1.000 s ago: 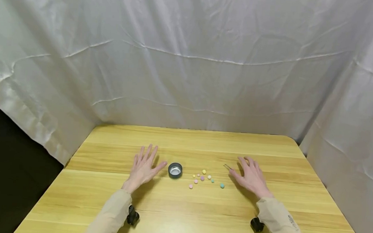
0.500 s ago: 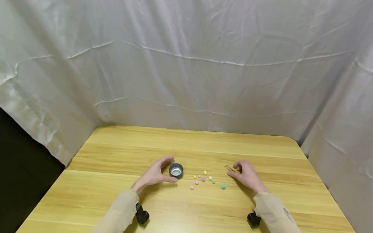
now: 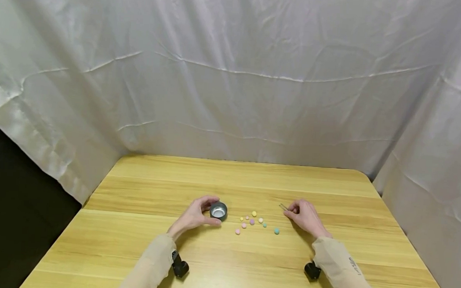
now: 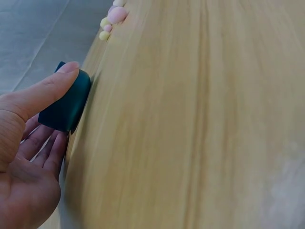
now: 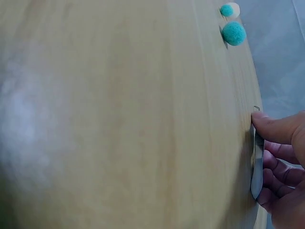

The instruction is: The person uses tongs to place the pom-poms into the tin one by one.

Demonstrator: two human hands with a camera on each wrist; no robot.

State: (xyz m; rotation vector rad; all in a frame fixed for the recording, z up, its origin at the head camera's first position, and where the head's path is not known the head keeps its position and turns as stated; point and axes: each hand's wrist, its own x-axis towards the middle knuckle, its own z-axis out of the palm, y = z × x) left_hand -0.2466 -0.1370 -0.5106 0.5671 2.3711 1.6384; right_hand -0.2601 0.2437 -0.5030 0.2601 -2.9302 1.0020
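Observation:
In the head view my left hand (image 3: 194, 216) curls its thumb and fingers round a small, round, dark cup (image 3: 218, 211) with a silvery inside. The left wrist view has the thumb along the near wall of that cup (image 4: 70, 106), which looks dark teal there; its opening is out of sight. My right hand (image 3: 306, 217) pinches metal tweezers (image 3: 283, 206) between thumb and fingers. Close up in the right wrist view, the tweezers (image 5: 257, 176) lie low at the tabletop. Between the hands several small fuzzy balls are scattered, among them a teal ball (image 3: 276, 231) and a pink ball (image 3: 238, 231).
The wooden table (image 3: 223, 267) has its far edge against a pale hanging curtain (image 3: 233, 95). More curtain hangs at both sides. A dark area (image 3: 12, 210) lies beyond the table's left edge. Each wrist carries a small black camera.
My left hand, spread flat left of the cup a second ago, has turned and closed round it. My right hand's fingers have drawn in from a loose spread to pinch the tweezers.

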